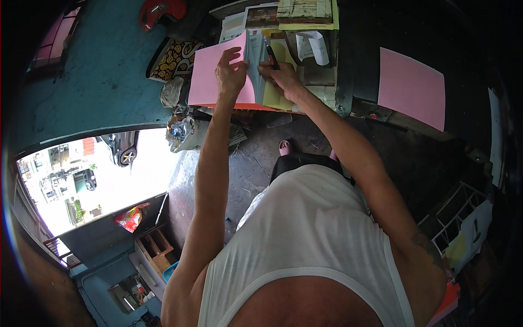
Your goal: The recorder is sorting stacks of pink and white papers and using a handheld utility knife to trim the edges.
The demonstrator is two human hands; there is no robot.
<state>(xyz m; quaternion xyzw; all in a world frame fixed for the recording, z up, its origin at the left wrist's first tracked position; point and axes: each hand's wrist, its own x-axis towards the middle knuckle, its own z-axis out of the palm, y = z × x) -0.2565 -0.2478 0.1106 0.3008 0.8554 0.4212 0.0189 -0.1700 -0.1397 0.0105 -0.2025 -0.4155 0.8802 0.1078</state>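
The left hand (230, 75) is at the inner edge of the pink paper (206, 76), fingers bent over it and thumb toward the middle. Whether its grip is closed on a sheet cannot be told from this view. The right hand (284, 80) has its grip closed on a black and red pen (271, 57), which slants up from the fingers. Its thumb side is at the grey-blue sheets (254, 50), between the pink paper on the left and the yellow paper (275, 99) on the right.

All these papers lie at the near side of the counter (342, 104), with an orange-red layer (242, 106) showing under the pink paper's near edge. Just beyond the right hand is a curled white slip (313, 48) bearing handwriting. At the far side of the counter is a worn pale block (306, 12) on yellow sheets. A separate pink sheet (411, 87) lies well apart to the right on a dark surface.

Left of the papers are a black and yellow patterned bag (173, 59) and a crumpled plastic bag (172, 92). A red helmet (162, 11) is farther off.
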